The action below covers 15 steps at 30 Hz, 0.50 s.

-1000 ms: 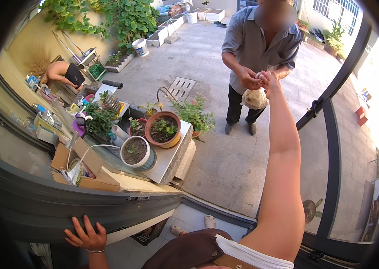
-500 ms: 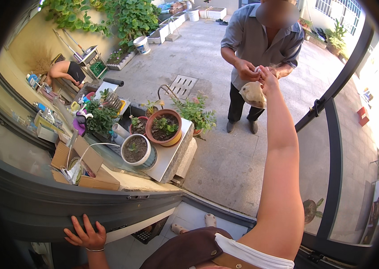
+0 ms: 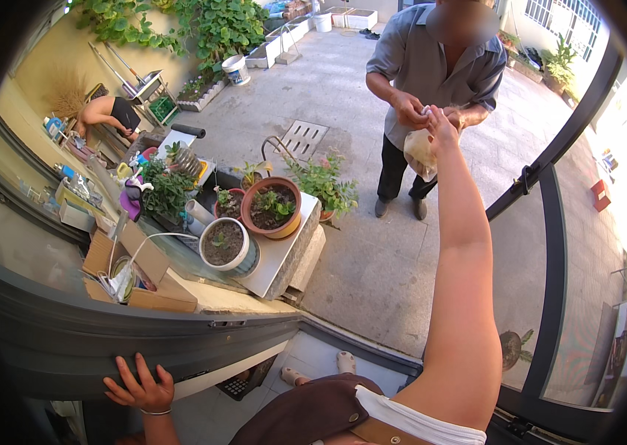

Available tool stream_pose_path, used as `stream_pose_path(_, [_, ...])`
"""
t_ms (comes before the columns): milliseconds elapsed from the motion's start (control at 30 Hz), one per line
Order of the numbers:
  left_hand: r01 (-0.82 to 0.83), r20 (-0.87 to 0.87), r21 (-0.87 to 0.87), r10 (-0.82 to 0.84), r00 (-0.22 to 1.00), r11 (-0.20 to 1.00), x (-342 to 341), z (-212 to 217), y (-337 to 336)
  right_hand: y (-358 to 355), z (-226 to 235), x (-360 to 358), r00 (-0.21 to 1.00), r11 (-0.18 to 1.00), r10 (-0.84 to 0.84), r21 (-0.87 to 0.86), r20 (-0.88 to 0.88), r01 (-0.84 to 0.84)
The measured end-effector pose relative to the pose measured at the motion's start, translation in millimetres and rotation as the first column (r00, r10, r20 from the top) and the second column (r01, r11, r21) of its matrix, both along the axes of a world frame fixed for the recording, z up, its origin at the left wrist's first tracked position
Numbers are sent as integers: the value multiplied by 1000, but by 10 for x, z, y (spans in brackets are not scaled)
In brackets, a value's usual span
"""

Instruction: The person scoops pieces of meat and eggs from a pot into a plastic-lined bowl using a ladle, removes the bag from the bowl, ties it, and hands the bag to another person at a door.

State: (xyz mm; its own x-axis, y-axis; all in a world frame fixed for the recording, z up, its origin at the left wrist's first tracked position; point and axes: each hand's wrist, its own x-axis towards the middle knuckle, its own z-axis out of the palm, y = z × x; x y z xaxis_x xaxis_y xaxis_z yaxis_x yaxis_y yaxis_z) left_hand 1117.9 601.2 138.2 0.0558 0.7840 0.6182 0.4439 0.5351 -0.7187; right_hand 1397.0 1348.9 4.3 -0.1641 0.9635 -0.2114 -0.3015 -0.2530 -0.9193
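Both hands were busy at different heights: the right hand [image 3: 441, 120] reached far out on a straight arm, its fingers pinched on the gathered neck of a small pale plastic bag [image 3: 420, 151], while the left hand [image 3: 138, 386] lay spread, fingers open, flat against the dark grey metal frame [image 3: 106, 341], apparently as a brace for so long a reach. The bag hung limp just under the right hand, thin and crinkled, with something light-coloured inside that I could not make out. It was held by the top so that the weight hung below and the neck stayed free for other fingers; indeed the other person's hands [image 3: 411, 111], belonging to someone in a grey shirt standing on the concrete yard, met it at the same spot (whether they gripped the bag or only touched it was too small to tell). Well to the left, away from the bag, a stone slab [image 3: 284, 256] carried pots at a handy height: a round terracotta pot [image 3: 272, 208] with dark soil and small green shoots, and just beside it a smooth white pot [image 3: 226, 243], also filled with soil. An open cardboard box [image 3: 143, 278] sat near them on the ledge, its flaps dull and creased.
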Motion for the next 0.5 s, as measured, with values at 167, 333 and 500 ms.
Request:
stream_pose_path(167, [4,2,2,-4,1000,1000,-3,4,7,-1,-36,-37,998,1000,-7,17,-57,8])
stream_pose_path(333, [12,3,6,-12,1000,1000,1,8,15,-36,-46,-126,988,995,-89,31,-130,94])
stream_pose_path(500, [6,0,3,-6,1000,1000,1,9,14,-76,-53,-223,932,988,-155,-31,-329,153])
